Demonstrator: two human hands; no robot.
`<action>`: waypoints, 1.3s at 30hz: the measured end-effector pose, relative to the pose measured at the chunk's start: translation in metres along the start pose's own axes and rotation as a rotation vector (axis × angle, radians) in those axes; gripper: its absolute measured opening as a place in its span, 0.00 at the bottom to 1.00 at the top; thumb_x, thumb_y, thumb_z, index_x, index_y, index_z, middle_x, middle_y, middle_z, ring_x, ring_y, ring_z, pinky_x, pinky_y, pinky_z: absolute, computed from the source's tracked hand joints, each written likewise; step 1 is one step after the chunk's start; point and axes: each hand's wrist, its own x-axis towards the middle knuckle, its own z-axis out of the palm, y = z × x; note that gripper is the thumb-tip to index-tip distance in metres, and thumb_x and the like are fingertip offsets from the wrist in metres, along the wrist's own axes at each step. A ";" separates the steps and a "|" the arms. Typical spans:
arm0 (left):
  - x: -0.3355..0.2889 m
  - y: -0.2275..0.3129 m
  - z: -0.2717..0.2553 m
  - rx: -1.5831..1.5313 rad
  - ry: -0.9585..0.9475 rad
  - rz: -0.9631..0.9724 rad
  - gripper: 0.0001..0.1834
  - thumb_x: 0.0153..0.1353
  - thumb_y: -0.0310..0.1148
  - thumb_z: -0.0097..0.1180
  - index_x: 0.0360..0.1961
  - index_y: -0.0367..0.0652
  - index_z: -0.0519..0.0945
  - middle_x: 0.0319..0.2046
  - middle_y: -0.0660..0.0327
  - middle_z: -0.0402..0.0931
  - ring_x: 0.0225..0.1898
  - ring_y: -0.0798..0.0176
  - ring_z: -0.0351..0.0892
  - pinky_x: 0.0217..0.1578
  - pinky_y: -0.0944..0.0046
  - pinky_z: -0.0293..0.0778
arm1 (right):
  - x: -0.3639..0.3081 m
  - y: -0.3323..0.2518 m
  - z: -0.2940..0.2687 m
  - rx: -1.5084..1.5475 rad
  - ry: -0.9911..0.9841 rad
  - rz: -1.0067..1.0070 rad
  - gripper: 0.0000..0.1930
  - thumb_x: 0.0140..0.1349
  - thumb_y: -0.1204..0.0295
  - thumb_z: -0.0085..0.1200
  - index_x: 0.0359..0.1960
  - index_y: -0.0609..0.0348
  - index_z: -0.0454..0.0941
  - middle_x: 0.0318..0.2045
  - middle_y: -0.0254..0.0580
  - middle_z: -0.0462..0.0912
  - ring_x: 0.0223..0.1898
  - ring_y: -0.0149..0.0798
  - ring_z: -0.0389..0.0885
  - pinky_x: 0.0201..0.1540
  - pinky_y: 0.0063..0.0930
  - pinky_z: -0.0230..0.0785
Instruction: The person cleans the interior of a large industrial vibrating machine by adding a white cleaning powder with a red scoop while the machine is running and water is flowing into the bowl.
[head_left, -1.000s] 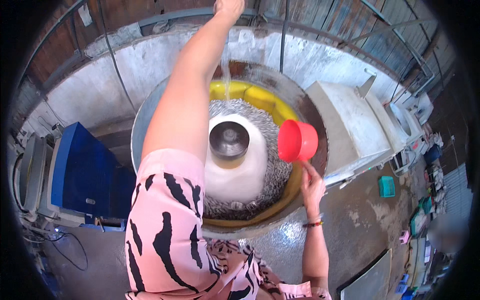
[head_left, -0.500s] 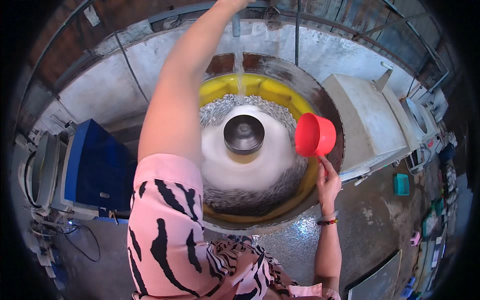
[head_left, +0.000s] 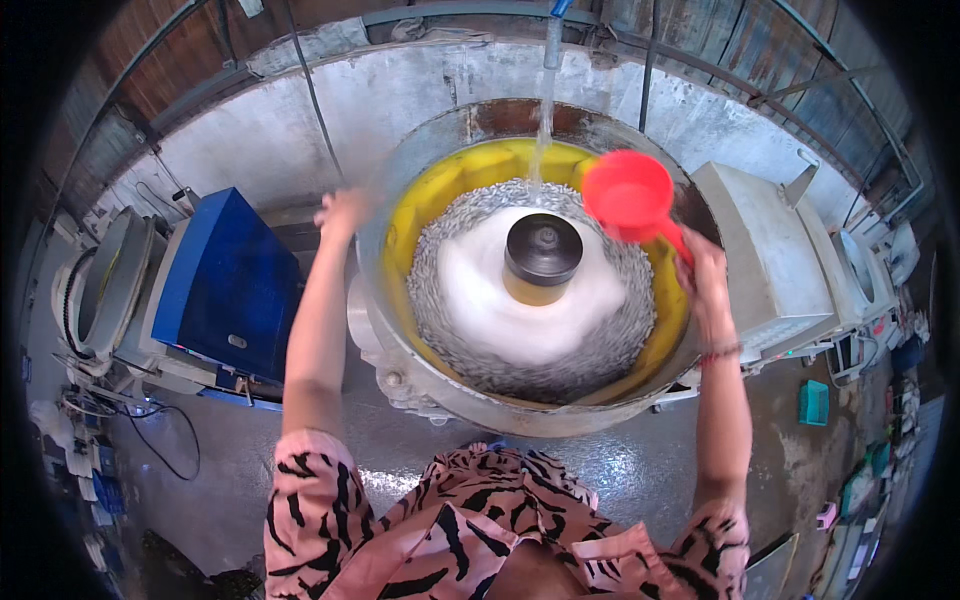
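Observation:
A round tub (head_left: 622, 408) with a yellow ribbed lining (head_left: 408, 240) stands in front of me. Small grey pellet-like pieces (head_left: 440, 330) lie in it, blurred as if moving, with white foam (head_left: 475, 300) round a dark-capped central post (head_left: 543, 245). Water from a pipe (head_left: 553, 45) falls in at the far side. My right hand (head_left: 706, 270) grips the handle of a red dipper (head_left: 630, 195), held above the tub's far right side. Slightly blurred, my left hand (head_left: 345, 212) is just outside the left rim, holding nothing, with its fingers apart.
To the left stands a machine with a blue cover (head_left: 225, 285); to the right, one with a pale grey casing (head_left: 770, 260). A white-stained wall (head_left: 400, 90) runs behind the tub. A teal basket (head_left: 813, 402) sits on the floor at the right, and a dark cable (head_left: 165, 410) lies at the left.
My left arm has drawn back from the pipe area to the tub's left side. The red dipper has moved farther from me and tilted, and the whole view has shifted.

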 end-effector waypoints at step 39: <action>0.019 -0.030 0.090 -0.424 0.101 0.027 0.24 0.45 0.35 0.59 0.45 0.43 0.68 0.46 0.48 0.70 0.50 0.47 0.67 0.46 0.53 0.66 | 0.183 0.078 0.109 -0.311 -0.156 -0.362 0.14 0.54 0.64 0.49 0.35 0.62 0.77 0.14 0.36 0.73 0.13 0.29 0.70 0.15 0.22 0.59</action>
